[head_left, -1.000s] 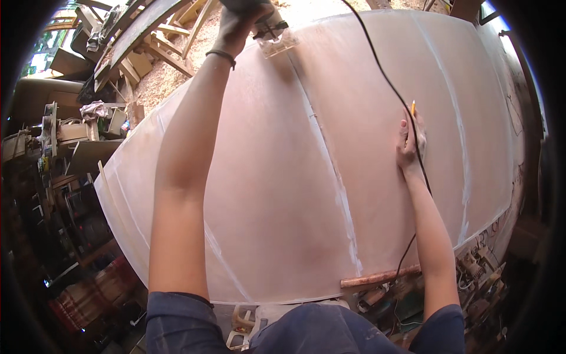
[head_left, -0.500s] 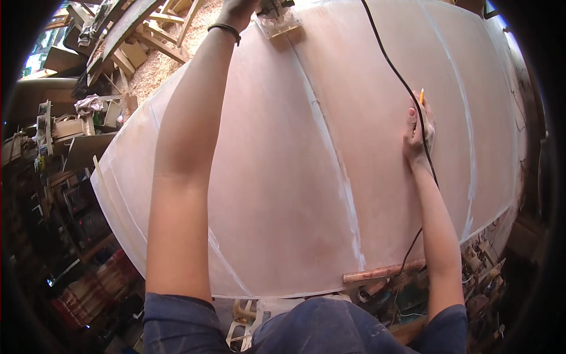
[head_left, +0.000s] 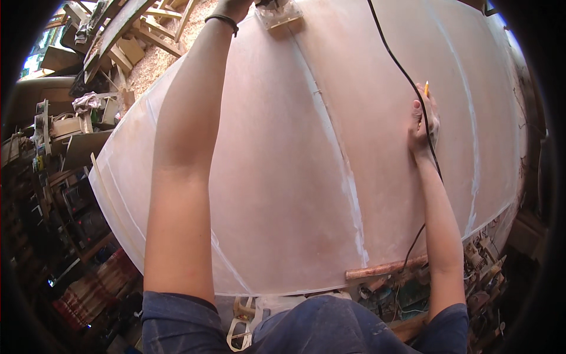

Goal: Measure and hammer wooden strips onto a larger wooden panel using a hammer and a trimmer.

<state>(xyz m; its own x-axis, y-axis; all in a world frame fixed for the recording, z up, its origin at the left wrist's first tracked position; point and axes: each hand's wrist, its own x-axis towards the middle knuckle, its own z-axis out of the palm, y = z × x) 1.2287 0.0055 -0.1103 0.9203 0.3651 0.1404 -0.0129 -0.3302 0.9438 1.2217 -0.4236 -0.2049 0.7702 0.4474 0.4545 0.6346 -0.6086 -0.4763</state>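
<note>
A large curved pinkish panel (head_left: 271, 165) with pale filler stripes fills the view. At the top, my left hand (head_left: 236, 8) grips a power tool with a clear square base (head_left: 277, 16), over the middle seam; its upper part is out of frame. My right hand (head_left: 423, 127) rests on the panel's right part, fingers curled round a yellow pencil (head_left: 427, 88). A black cord (head_left: 392, 56) runs down across the panel and over that hand. A copper-coloured round bar (head_left: 377, 269) lies at the panel's lower edge, below my right forearm.
Wooden offcuts and planks (head_left: 130, 50) lie over wood shavings (head_left: 153, 74) at the upper left. Dark cluttered shelving (head_left: 71, 200) stands along the left. Assorted tools and scraps (head_left: 477, 262) crowd below the panel's lower right edge.
My left hand and the tool have moved further up toward the top edge. My right hand, with the pencil, has shifted slightly up and right. The panel also appears a little higher in view.
</note>
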